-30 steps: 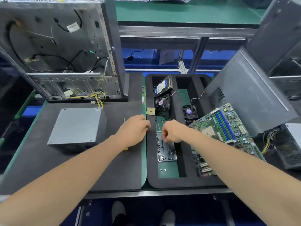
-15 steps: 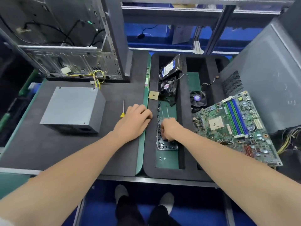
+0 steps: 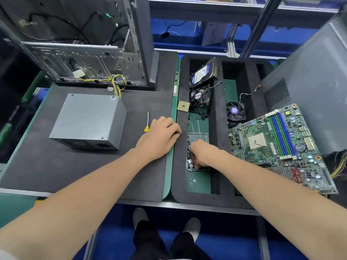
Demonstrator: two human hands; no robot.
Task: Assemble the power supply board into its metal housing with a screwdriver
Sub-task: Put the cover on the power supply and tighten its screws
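Observation:
The grey metal power supply housing [image 3: 88, 117] sits closed on the dark foam mat at the left. A thin screwdriver [image 3: 148, 117] with a yellow handle lies on the mat to its right. My left hand [image 3: 159, 136] rests palm down on the mat's right edge with loosely curled fingers, and its outer edge covers the handle's end. My right hand [image 3: 204, 154] reaches down into a clear tray of small screws [image 3: 199, 136] in the foam organizer. Its fingertips are buried among the screws and hidden.
An open computer case [image 3: 84, 59] with loose cables stands behind the housing. The foam organizer [image 3: 217, 128] holds a hard drive [image 3: 202, 72], two fans [image 3: 234, 110] and a CPU chip [image 3: 183, 106]. A green motherboard [image 3: 277, 147] leans at the right, in front of a grey side panel [image 3: 309, 81].
My right hand dropped from above the organizer into the screw tray. My left hand slid slightly, so the screwdriver shaft now shows. My head tilted down and moved closer.

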